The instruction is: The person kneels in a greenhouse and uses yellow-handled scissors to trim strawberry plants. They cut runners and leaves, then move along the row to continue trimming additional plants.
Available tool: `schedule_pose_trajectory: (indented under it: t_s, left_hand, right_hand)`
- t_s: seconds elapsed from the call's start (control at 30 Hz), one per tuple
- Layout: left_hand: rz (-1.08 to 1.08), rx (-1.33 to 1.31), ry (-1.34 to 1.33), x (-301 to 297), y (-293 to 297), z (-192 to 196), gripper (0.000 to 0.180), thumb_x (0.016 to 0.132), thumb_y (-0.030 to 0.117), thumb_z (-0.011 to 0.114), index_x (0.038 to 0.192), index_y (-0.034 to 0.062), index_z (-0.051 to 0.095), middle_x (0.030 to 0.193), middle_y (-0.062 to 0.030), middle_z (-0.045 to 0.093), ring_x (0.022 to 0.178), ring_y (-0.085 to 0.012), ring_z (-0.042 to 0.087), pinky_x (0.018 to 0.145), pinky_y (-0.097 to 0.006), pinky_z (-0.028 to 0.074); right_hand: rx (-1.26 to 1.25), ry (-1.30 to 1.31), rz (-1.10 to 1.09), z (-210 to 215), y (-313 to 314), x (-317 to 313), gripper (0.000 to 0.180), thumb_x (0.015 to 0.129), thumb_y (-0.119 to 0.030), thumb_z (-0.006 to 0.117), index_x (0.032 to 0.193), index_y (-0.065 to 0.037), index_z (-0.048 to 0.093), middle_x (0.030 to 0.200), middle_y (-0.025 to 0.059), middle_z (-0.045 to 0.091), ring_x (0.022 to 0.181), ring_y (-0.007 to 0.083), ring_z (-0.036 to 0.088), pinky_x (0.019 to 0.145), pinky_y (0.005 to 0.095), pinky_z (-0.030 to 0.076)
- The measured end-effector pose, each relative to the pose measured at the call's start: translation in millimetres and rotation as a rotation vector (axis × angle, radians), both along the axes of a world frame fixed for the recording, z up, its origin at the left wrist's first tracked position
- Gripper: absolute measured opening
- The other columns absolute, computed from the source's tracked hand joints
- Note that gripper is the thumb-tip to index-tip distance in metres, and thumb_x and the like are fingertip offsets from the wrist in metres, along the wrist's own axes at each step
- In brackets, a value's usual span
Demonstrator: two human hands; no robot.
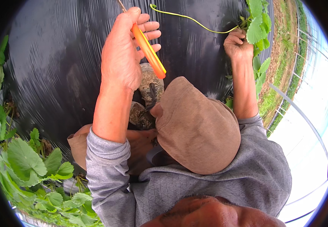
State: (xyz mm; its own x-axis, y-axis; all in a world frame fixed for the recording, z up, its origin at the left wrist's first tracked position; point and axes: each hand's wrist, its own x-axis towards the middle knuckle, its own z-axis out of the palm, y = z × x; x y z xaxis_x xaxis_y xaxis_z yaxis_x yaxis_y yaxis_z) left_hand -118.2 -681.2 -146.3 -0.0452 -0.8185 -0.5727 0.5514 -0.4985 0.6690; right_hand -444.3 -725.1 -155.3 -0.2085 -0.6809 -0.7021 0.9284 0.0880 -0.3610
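Note:
My left hand (124,49) is half closed around a slim tool with an orange and yellow handle (149,51). The handle slants across the palm, and a thin shaft (122,5) sticks out past the thumb. What the shaft ends in lies outside the picture. Off to the right, my right hand (239,44) is closed, its fingers curled at the base of a strawberry plant (257,28). A long green runner (194,19) arches left from those fingertips over black plastic film (77,34). Leaves partly cover where the fingers grip.
Below my hands are brown cloth over my bent knee (200,125) and a camouflage-patterned shoe (149,81). More leafy plants (26,159) grow at the lower left. Beyond the right-hand row lie a grassy strip (271,100) and a curved grey pipe (300,113).

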Motion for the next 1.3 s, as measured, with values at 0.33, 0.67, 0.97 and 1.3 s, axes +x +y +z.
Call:
schedule_pose_trajectory:
  t_s: [0.33, 0.67, 0.97, 1.3]
  left_hand:
    - [-0.014, 0.007, -0.003, 0, 1, 0, 0.076, 0.092, 0.055, 0.056, 0.129, -0.01, 0.056, 0.119, -0.0261, 0.064, 0.105, -0.0296, 0.067, 0.084, -0.04, 0.059]
    - [-0.013, 0.002, -0.014, -1, 0, -1, 0.073, 0.094, 0.053, 0.056, 0.131, -0.0103, 0.055, 0.118, -0.0251, 0.065, 0.104, -0.0285, 0.067, 0.084, -0.038, 0.059]
    - [-0.023, 0.008, -0.017, -3, 1, 0, 0.073, 0.094, 0.052, 0.056, 0.131, -0.0103, 0.054, 0.117, -0.0247, 0.066, 0.103, -0.028, 0.068, 0.083, -0.038, 0.059]
    - [-0.029, 0.007, -0.003, -3, 2, 1, 0.072, 0.094, 0.052, 0.056, 0.131, -0.0099, 0.054, 0.116, -0.0241, 0.066, 0.102, -0.0273, 0.068, 0.084, -0.038, 0.059]
  right_hand:
    - [0.052, 0.098, 0.063, -2, 2, -7, 0.016, 0.097, -0.018, 0.055, 0.086, -0.006, 0.056, 0.075, 0.0031, 0.056, 0.054, 0.0123, 0.051, 0.041, 0.0228, 0.039]
    - [0.15, 0.476, 0.052, 3, 4, -24, 0.022, 0.104, -0.015, 0.047, 0.104, -0.001, 0.064, 0.087, 0.0079, 0.066, 0.07, 0.0205, 0.067, 0.049, 0.0233, 0.059]
    - [-0.021, 0.044, 0.036, 1, 19, -30, 0.021, 0.1, -0.018, 0.048, 0.088, -0.006, 0.06, 0.076, 0.0034, 0.061, 0.052, 0.01, 0.049, 0.04, 0.0188, 0.038]
    - [-0.042, 0.255, 0.06, 10, 34, -10, 0.021, 0.097, -0.02, 0.049, 0.101, -0.003, 0.06, 0.086, 0.0046, 0.061, 0.07, 0.0169, 0.056, 0.058, 0.029, 0.046]
